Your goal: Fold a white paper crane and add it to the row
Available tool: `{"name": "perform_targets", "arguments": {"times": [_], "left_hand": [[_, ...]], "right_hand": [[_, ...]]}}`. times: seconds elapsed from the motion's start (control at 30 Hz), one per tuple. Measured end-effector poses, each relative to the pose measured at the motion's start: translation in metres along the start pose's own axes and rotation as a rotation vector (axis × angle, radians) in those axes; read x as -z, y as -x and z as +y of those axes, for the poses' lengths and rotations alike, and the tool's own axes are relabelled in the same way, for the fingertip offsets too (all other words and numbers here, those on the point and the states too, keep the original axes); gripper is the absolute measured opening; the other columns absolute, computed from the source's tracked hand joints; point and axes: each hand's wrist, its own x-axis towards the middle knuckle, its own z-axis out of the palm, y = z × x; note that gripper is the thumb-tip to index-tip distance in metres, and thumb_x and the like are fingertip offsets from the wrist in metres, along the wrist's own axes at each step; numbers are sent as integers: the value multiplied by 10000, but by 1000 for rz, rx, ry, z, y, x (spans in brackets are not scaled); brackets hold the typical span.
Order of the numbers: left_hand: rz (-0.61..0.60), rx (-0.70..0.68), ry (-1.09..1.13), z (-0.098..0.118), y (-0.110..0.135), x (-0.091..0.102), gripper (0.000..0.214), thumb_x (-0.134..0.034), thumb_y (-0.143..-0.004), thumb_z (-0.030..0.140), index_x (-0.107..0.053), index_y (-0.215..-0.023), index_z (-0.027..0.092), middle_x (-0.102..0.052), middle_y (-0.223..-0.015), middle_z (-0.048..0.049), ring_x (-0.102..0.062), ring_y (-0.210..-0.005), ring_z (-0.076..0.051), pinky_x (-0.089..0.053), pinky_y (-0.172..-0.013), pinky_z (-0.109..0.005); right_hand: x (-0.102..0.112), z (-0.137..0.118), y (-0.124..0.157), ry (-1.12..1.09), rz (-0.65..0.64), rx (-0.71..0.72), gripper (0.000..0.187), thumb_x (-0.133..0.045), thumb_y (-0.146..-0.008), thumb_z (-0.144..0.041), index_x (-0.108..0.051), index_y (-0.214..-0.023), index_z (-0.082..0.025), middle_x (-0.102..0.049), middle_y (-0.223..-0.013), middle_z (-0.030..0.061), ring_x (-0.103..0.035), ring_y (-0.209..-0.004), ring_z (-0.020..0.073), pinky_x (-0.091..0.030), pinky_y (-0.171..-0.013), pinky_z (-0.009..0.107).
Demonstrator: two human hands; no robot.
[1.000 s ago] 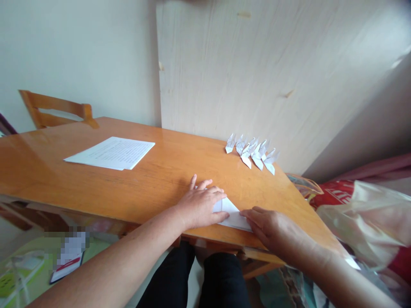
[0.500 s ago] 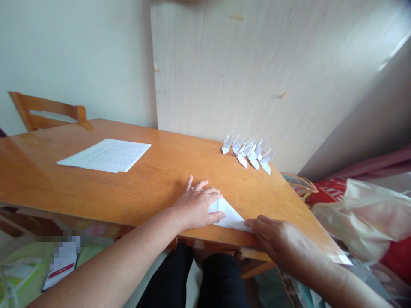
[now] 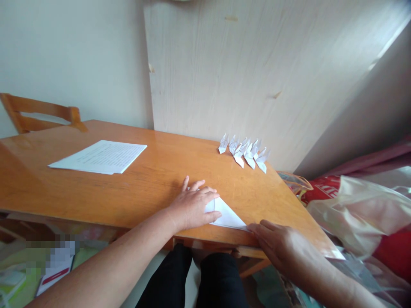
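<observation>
A white sheet of paper folded into a triangle [image 3: 228, 215] lies flat near the table's front edge. Spread over its left part is my left hand [image 3: 195, 207], fingers apart and pressing down, hiding that end of the paper. My right hand [image 3: 272, 237] is at the sharp right corner, its fingers closed together on the tip. Farther back on the table stand several folded white paper cranes [image 3: 244, 152], grouped close together near the right edge.
A stack of printed paper sheets [image 3: 101, 157] lies on the left of the wooden table [image 3: 167, 171]. Behind it stands a chair [image 3: 41, 112]. Against the table's back is a pale board [image 3: 208, 77]. Bags [image 3: 353, 218] crowd the right side.
The whole view has shifted slightly, so things sit a little farther left. Both hands keep their places on the folded paper; the fold looks the same.
</observation>
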Motion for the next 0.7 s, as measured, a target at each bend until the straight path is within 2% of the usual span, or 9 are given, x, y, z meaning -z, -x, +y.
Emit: {"name": "perform_targets", "arguments": {"times": [0.47,0.7], "left_hand": [[-27,6,-15,2,0,5,584,-545,-878,637,-560,-1373,328,-571,-1457,-6,-283,-1476,-351,25,-1173,-708],[-11,-5,5,2,1,5,574,-540,-889,615,-564,-1377,314,-569,-1457,-17,-297,-1468,-350,39,-1180,-692]], "right_hand": [[-5,4,13,31,34,40,269,-373,-1013,-198,-638,-1053,-227,-612,-816,22,-644,-677,166,-430,-600,292],[-4,4,17,25,70,-34,264,-380,-1027,-236,-643,-1011,-216,-610,-849,34,-632,-706,173,-455,-624,313]]}}
